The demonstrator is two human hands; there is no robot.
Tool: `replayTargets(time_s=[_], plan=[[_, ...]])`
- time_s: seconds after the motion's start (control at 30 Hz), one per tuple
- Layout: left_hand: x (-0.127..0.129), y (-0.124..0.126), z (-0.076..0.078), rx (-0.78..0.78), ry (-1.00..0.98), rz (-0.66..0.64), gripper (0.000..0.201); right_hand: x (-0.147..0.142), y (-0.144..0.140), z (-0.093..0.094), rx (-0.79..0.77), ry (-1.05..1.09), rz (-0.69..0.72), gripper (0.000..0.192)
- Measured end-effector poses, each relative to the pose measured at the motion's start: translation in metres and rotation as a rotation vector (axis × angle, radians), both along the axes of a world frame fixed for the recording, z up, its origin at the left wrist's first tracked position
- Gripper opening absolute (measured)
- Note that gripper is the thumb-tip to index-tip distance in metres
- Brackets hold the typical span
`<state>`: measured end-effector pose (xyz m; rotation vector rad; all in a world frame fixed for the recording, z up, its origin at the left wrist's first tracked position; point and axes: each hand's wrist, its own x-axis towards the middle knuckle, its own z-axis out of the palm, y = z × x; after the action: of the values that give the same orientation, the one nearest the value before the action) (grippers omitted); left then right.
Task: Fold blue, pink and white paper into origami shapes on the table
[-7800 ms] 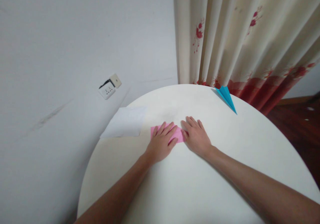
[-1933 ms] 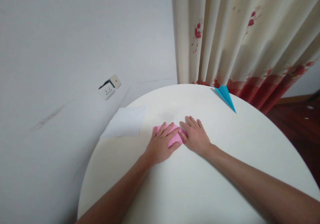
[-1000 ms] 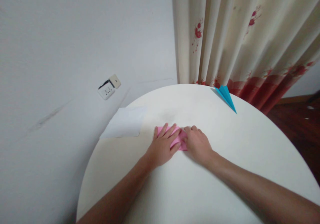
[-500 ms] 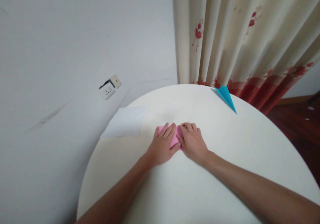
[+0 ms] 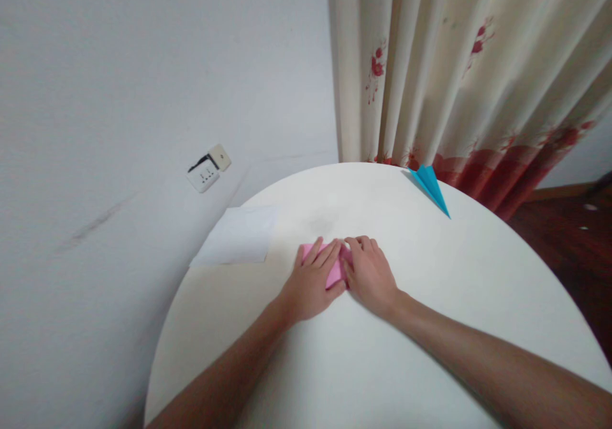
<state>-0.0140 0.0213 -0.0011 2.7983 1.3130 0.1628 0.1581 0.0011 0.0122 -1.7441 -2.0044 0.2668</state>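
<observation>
A piece of pink paper [image 5: 336, 276], apparently folded, lies on the white round table [image 5: 382, 365]. My left hand [image 5: 310, 285] rests flat over its left part with the fingers spread, pressing it down. At the paper's right edge, my right hand [image 5: 371, 273] has its fingers curled, with thumb and fingertips closed on that edge. Much of the paper is hidden under both hands, so its full shape does not show.
A blue paper plane [image 5: 433, 190] lies near the table's far right rim, its tip pointing toward me. Sheets of white paper [image 5: 239, 234] lie at the left edge, by the wall with a socket [image 5: 204, 174]. A flowered curtain [image 5: 406, 65] hangs behind the table.
The fingers of my right hand have shifted slightly along the right edge of the pink paper. My left hand stays pressed on it, its fingertips a little farther right.
</observation>
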Motion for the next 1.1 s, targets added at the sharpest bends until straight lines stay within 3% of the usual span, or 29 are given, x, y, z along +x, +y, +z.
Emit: replayTargets(time_s=[0.23,0.5,0.63,0.77,0.87,0.97,1.1], plan=[[0.002,0.000,0.001,-0.023,-0.027,0.045,0.084,-0.005,-0.002,0.004,-0.059,-0.113,-0.068,0.020],[0.002,0.000,-0.002,-0.029,-0.102,0.062,0.082,-0.003,0.003,-0.004,-0.009,0.027,-0.075,0.016],[0.002,0.007,-0.005,0.043,-0.299,0.172,0.063,0.001,0.009,-0.010,0.049,0.250,-0.102,0.016],[-0.001,0.019,-0.005,0.127,-0.596,0.302,0.053,0.007,0.021,-0.017,0.069,0.650,-0.133,0.019],[-0.003,0.024,-0.002,0.077,-0.804,0.362,0.052,0.011,0.029,-0.019,0.096,0.899,-0.140,0.023],[-0.003,0.024,0.004,0.007,-0.931,0.391,0.048,0.014,0.034,-0.020,0.118,1.033,-0.137,0.025],[-0.004,0.022,0.009,0.034,-1.023,0.410,0.043,0.015,0.036,-0.020,0.102,1.157,-0.110,0.027]])
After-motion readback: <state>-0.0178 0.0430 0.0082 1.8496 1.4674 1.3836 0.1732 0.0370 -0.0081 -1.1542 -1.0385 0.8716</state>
